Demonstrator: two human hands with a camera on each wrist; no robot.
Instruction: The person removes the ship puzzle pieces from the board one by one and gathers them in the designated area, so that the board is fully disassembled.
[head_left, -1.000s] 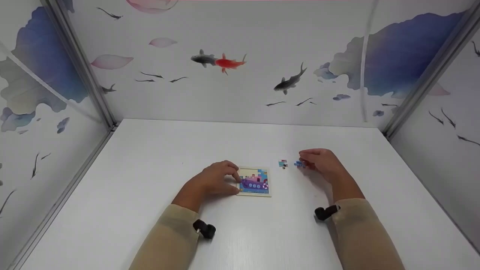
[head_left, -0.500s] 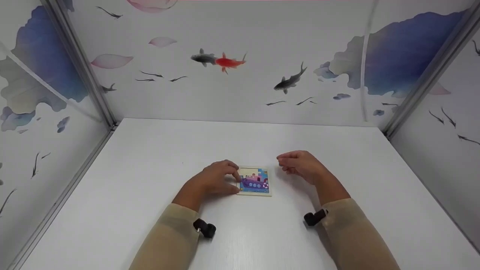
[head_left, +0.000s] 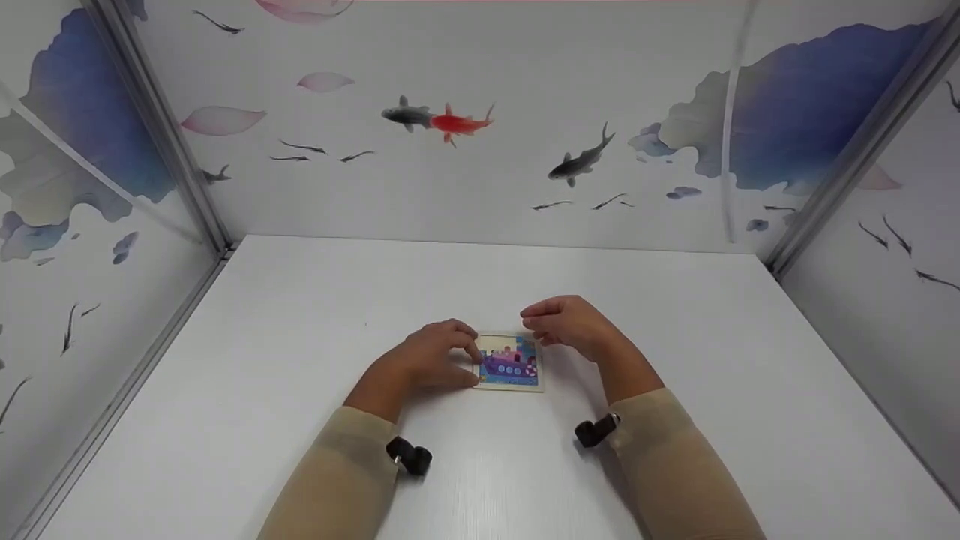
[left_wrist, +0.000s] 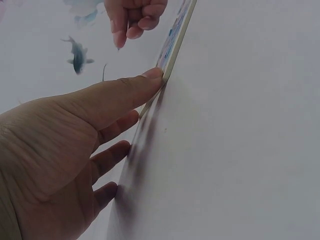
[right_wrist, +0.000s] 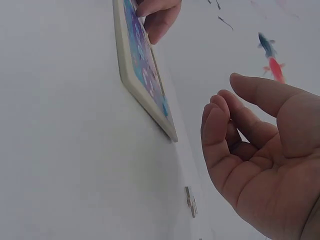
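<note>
A small wooden jigsaw puzzle with a pale frame lies flat on the white table, showing a purple boat. Its upper left part is bare wood. My left hand grips the left side, thumb at the near corner and curled fingers along the rim. Over the upper right corner is my right hand, fingers bent. In the right wrist view, a gap shows between the thumb and curled fingers; I cannot tell whether a piece is in them. A loose puzzle piece lies on the table near that hand.
White panels printed with fish and blue leaf shapes enclose the table at the back and sides. Metal posts stand at the corners. A black camera is strapped to each wrist.
My right hand has moved left from beside the loose pieces to the puzzle's upper right corner. The loose pieces are now hidden in the head view. My left hand stays in place.
</note>
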